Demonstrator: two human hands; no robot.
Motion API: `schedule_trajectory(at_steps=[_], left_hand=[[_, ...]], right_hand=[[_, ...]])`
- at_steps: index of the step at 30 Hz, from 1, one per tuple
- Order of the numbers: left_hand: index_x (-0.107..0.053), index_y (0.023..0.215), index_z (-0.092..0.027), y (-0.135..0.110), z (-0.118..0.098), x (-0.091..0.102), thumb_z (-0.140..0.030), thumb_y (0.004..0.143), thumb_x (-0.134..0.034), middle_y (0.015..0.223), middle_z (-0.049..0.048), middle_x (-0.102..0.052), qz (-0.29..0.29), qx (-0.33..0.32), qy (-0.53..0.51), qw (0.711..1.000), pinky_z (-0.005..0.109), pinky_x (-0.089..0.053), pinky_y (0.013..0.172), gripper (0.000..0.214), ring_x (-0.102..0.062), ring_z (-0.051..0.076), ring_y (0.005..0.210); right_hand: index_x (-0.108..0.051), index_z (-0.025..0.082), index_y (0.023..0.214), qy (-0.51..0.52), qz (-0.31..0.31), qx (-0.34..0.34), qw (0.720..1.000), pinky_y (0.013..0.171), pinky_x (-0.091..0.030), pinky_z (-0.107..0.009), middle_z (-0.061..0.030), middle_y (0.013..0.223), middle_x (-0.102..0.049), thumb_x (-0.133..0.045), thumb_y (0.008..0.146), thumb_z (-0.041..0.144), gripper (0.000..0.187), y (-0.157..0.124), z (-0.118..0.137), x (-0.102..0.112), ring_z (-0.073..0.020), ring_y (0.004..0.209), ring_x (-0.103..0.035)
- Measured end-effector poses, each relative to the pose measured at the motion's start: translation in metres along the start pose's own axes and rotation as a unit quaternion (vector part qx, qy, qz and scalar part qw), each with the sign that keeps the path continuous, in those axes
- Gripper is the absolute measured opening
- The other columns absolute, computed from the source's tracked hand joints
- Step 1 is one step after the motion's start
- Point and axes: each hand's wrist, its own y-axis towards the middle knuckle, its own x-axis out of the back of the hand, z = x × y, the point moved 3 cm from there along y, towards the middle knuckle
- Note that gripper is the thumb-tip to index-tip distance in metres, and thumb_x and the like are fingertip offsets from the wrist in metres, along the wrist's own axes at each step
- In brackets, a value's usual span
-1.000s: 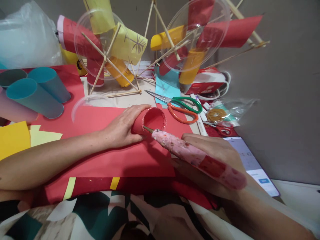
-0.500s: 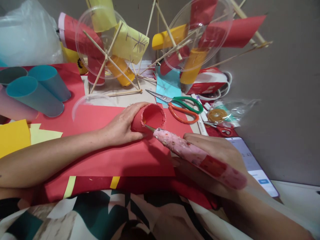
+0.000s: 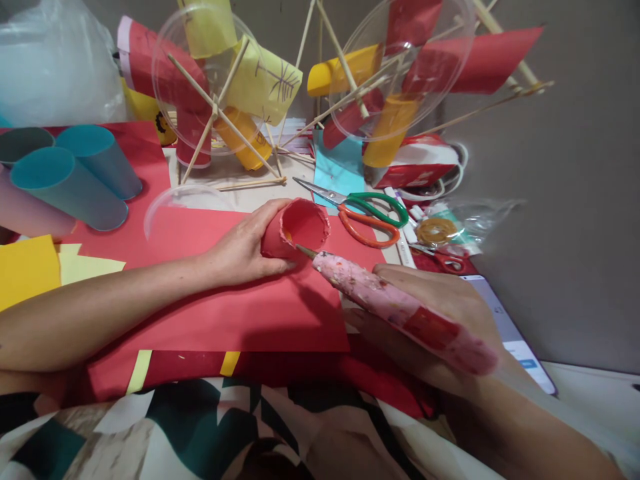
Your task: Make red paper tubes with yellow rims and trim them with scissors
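My left hand [image 3: 250,243] is wrapped round a red paper tube [image 3: 275,233], tilted so that its open end faces me and to the right. A rough, bumpy edge runs round that opening. My right hand [image 3: 425,300] grips a pink glue gun [image 3: 370,283] stained with specks, a red patch on its body. The metal nozzle is at the lower left of the tube's rim; whether it touches is hard to tell. The handle and trigger are hidden behind the gun's body. Beneath both hands lies a red paper sheet [image 3: 210,320].
Green-and-orange-handled scissors [image 3: 373,217] lie behind the tube. Wheel-like stick frames with a clear plastic disc [image 3: 165,113] and paper tubes stand at the back. Blue paper tubes [image 3: 75,193] and yellow paper [image 3: 30,270] are left; a phone [image 3: 487,300] is right.
The glue gun's tip has shifted slightly to the right and up along the tube's rim. My left hand keeps hold of the tube, almost unmoved.
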Motion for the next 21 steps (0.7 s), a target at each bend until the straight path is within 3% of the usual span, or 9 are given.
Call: schedule_trajectory(at_steps=[2, 7, 11, 16, 21], left_hand=[[-0.044, 0.143, -0.020, 0.0002, 0.0000, 0.0007, -0.036, 0.078, -0.077, 0.148, 0.0161, -0.057, -0.001, 0.011, -0.006, 1.000, 0.050, -0.046, 0.116, 0.074, -0.056, 0.033, 0.136], [-0.045, 0.142, -0.020, 0.0014, 0.0016, 0.0010, -0.037, 0.077, -0.079, 0.146, 0.0147, -0.058, -0.003, 0.025, -0.027, 0.999, 0.047, -0.047, 0.116, 0.076, -0.057, 0.033, 0.135], [-0.044, 0.142, -0.017, 0.0020, 0.0034, 0.0008, -0.035, 0.077, -0.080, 0.146, 0.0155, -0.058, -0.005, 0.021, -0.029, 0.999, 0.046, -0.046, 0.116, 0.077, -0.057, 0.033, 0.136], [-0.043, 0.143, -0.018, 0.0017, 0.0057, 0.0020, -0.036, 0.077, -0.080, 0.148, 0.0150, -0.056, -0.002, 0.037, -0.040, 0.999, 0.046, -0.045, 0.118, 0.078, -0.056, 0.032, 0.137], [-0.043, 0.145, -0.018, 0.0014, 0.0082, 0.0022, -0.037, 0.076, -0.081, 0.149, 0.0156, -0.055, 0.000, 0.045, -0.047, 0.998, 0.048, -0.044, 0.118, 0.081, -0.055, 0.033, 0.138]], right_hand=[[-0.071, 0.027, 0.099, -0.011, -0.011, 0.004, 1.000, 0.051, -0.037, -0.031, 0.0018, 0.062, -0.051, -0.035, 0.107, 0.051, 0.044, 0.0006, 0.0002, -0.0002, -0.0140, 0.053, -0.051], [-0.057, 0.022, 0.072, -0.020, -0.014, 0.020, 1.000, 0.049, -0.036, -0.031, 0.0010, 0.061, -0.053, -0.041, 0.106, 0.053, 0.048, -0.0004, -0.0042, -0.0024, -0.0132, 0.052, -0.052], [-0.056, 0.022, 0.075, 0.014, -0.014, 0.012, 1.000, 0.052, -0.037, -0.031, 0.0013, 0.063, -0.053, -0.040, 0.107, 0.050, 0.046, 0.0000, -0.0039, 0.0011, -0.0131, 0.054, -0.052], [-0.067, 0.026, 0.094, 0.029, 0.008, 0.000, 1.000, 0.050, -0.038, -0.032, 0.0021, 0.063, -0.053, -0.045, 0.106, 0.047, 0.032, 0.0001, -0.0019, 0.0015, -0.0140, 0.053, -0.054], [-0.070, 0.028, 0.115, 0.019, -0.020, -0.007, 1.000, 0.055, -0.047, -0.032, -0.0013, 0.072, -0.065, -0.037, 0.108, 0.052, 0.041, -0.0023, -0.0024, 0.0034, -0.0161, 0.060, -0.063]])
